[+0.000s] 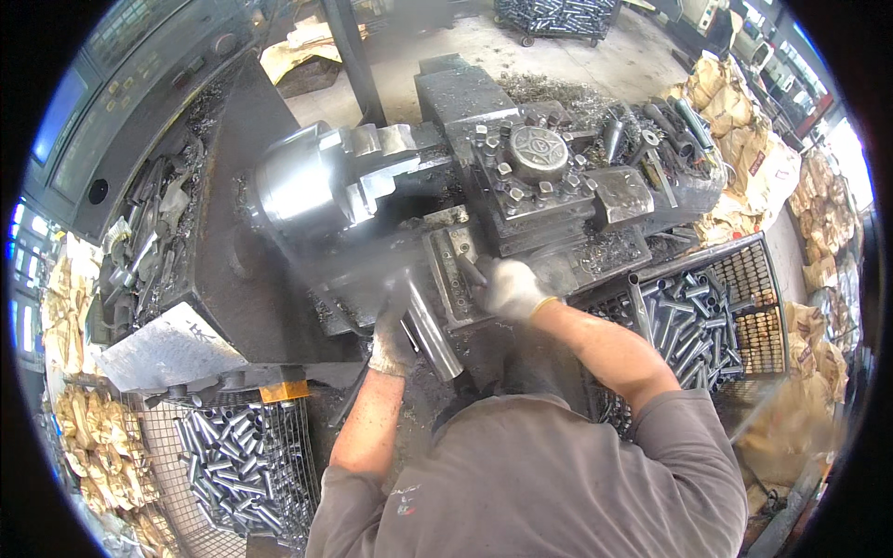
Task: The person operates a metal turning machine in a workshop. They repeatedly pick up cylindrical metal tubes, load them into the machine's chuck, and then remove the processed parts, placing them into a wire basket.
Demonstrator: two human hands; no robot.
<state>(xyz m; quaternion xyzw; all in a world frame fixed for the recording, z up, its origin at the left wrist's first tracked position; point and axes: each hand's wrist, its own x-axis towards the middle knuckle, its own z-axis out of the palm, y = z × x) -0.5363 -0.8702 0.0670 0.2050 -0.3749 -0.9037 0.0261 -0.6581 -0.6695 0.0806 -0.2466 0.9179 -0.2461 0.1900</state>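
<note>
My left hand (394, 337), in a soiled grey glove, is closed on a shiny metal tube (432, 333) below the lathe chuck (302, 181). The tube slants, its lower end toward my body. Blur covers its upper end and part of my fingers. My right hand (513, 290), in a whiter glove, wraps around a short dark lever handle (473, 271) in front of the lathe carriage (453, 265). The handle's far end shows; the part under my fingers is hidden. Beyond that hand stands the square tool post (539, 191) with its round cap and several bolts.
A wire basket (307, 465) of metal tubes stands at lower left, a crate (777, 312) of tubes at right. Loose tools (659, 172) lie on the lathe's right end. A slanted metal plate (172, 349) juts out at left. Brown paper sacks (739, 172) lie beyond the crate.
</note>
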